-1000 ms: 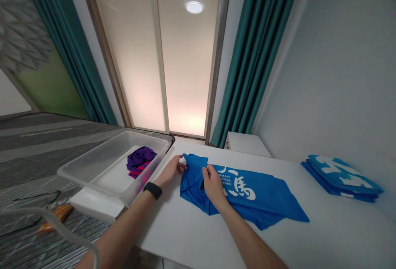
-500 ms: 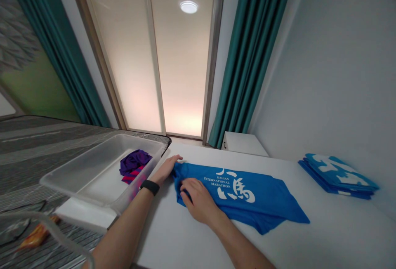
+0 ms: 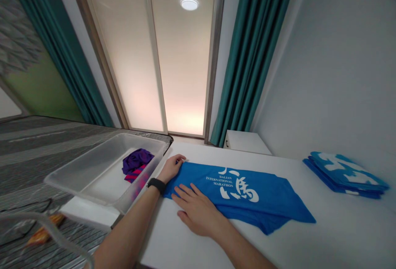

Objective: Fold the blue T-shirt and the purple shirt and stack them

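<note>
A blue T-shirt (image 3: 272,194) with white lettering lies folded lengthwise on the white tabletop (image 3: 185,244). Its left end is under my hands, and its right end spreads into a pointed corner. My left hand (image 3: 172,168), with a dark band on the wrist, is at the shirt's far left corner. Its fingers are curled in on the fabric edge, and the fingertips are partly hidden. My right hand (image 3: 199,211) lies flat on the near left part of the shirt, fingers stretched out and apart.
Left of the table, a clear plastic bin (image 3: 83,166) holds a purple garment (image 3: 137,160) and a red-and-purple striped one (image 3: 136,173). A stack of folded blue shirts (image 3: 345,176) sits at the right by the wall. A white cabinet (image 3: 246,142) stands beyond the table.
The bunched left end of the T-shirt now lies smooth. My right hand has gone from curled fingers to flat and spread, while my left fingers have drawn in at the corner.
</note>
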`<state>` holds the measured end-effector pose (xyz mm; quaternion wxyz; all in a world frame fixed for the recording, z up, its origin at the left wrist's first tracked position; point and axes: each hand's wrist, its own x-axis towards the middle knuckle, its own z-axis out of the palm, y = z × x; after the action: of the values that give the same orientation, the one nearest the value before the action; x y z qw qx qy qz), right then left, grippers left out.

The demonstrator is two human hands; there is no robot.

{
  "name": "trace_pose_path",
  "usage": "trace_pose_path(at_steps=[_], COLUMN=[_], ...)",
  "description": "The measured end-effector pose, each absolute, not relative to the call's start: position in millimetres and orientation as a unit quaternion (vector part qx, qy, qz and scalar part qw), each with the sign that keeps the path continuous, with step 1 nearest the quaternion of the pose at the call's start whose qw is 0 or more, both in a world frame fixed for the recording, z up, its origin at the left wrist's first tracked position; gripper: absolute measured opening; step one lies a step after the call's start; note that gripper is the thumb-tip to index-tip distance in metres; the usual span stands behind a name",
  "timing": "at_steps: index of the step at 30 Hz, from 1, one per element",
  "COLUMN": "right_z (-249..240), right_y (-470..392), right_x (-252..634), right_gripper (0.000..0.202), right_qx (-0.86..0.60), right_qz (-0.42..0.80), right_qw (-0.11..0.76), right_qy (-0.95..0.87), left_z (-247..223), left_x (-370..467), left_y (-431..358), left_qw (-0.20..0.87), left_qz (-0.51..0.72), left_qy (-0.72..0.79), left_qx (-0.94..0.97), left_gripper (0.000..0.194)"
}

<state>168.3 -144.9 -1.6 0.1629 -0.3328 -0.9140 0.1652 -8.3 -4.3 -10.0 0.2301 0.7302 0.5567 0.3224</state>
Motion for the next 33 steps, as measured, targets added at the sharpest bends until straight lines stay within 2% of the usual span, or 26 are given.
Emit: trace_pose_path(at_steps=[8,16,23,28,33], right_z=[-8,-20,-19,-16,-14], right_y=[-124,-120,-122,-119,-104], right_x=[189,200,198,197,215], right_gripper=[0.050,0.059,0.062,0.061,0.057], right_qx=[-0.447,-0.515,-0.513,-0.534,-0.595], right_qz=[0.106,0.131,0.142,0.139,0.088], right_qw=[0.212,0.137,0.128,0.141,0.162], right_qy=[-0.863,-0.836,-0.837,-0.822,-0.782], left_z=[-13,-11,-16,-4,-5], left_x=[-18,-23,-21,-11,30], left_y=[-4,-6,-2,-17,-52], left_qw=[0.169,0.138,0.089,0.020,-0.064], left_qz=[0.288,0.247,0.234,0.238,0.193], left_qy=[0.591,0.592,0.591,0.588,0.492], left_qx=[0.734,0.755,0.767,0.773,0.847], left_gripper=[0.030,0.027,0.026,0.033,0.044])
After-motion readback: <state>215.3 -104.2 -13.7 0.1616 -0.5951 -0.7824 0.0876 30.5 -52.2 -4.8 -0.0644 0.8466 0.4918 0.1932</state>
